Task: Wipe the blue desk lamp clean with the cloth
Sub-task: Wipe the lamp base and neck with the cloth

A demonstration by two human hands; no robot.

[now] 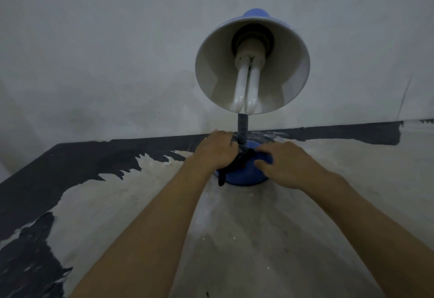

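**Two hands at the base of one lamp**

The left hand (217, 151) is curling closed around a dark cloth (231, 168), pressing it against the left side of the lamp base (244, 175), right beside the foot of the neck (242, 131). One end of the cloth is trailing down over the base edge toward the worktop (234, 239). The right hand (285, 163) is lying partly open on the right side of the base, fingers spread and bent over the blue dome, gripping nothing else.

There is one lamp (252, 62), one cloth, and two bare forearms reaching in from the bottom edge. The lamp is standing upright near the back of the worktop, close to the wall (105, 51). Its shade is tilting toward the camera, showing a pale inside and one bulb (246, 86) with two looped white tubes; only a small cap of blue is showing above the rim.

The hands are hiding much of the base, and most of the cloth is sitting under the left palm, so its full shape is hard to make out. The light is dim.

The worktop is looking worn: a pale, scuffed surface with ragged patches of dark coating remaining along the left side and back edge. The wall behind is plain, greyish and faintly stained.
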